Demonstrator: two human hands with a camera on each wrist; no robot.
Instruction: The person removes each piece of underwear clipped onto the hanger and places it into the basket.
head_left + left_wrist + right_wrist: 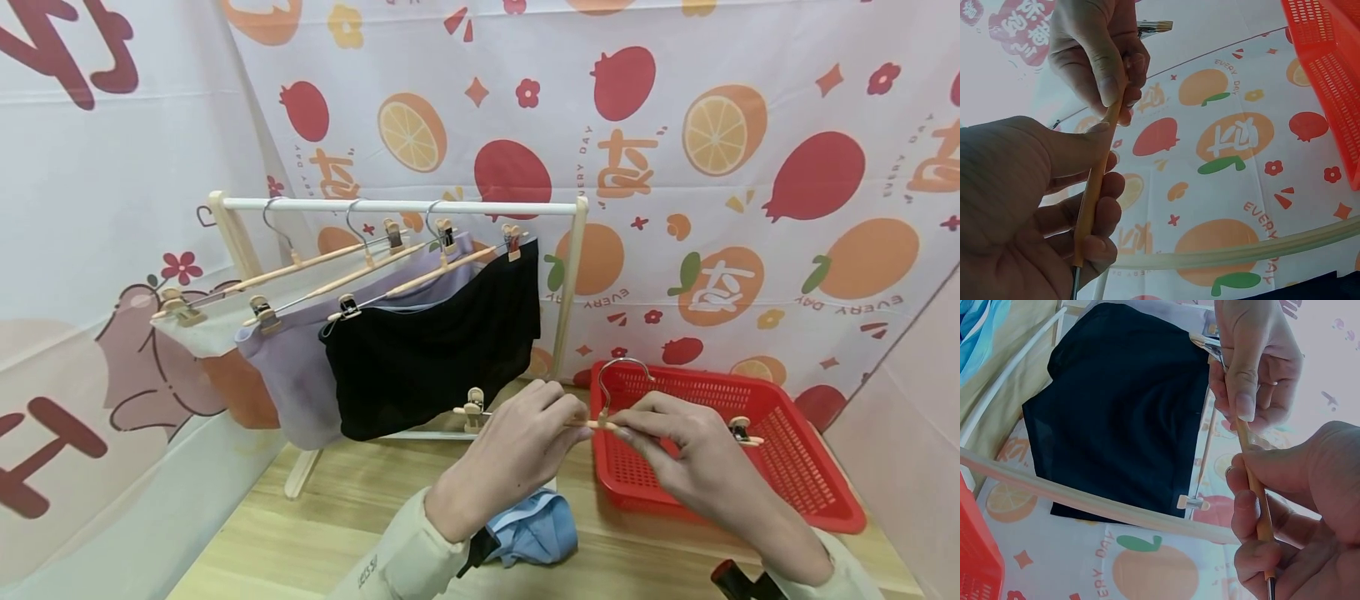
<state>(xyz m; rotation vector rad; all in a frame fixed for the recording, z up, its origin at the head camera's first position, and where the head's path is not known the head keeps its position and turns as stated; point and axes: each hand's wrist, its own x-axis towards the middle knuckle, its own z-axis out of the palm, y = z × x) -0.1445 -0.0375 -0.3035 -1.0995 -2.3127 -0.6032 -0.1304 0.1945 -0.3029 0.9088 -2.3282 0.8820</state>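
A clip hanger with a wooden bar and metal hook is held level in front of me, with no garment on it. My left hand grips the bar left of the hook, and my right hand pinches it on the other side. In the left wrist view, the fingers of the left hand curl round the wooden bar. One clip shows beyond the left hand, another clip beyond the right. Crumpled light-blue fabric lies on the table below the left forearm.
A wooden rack with a white rail stands at the left. From it hang black shorts, a lavender garment and a cream-and-brown one on clip hangers. Behind my right hand sits a red perforated basket on the wooden table.
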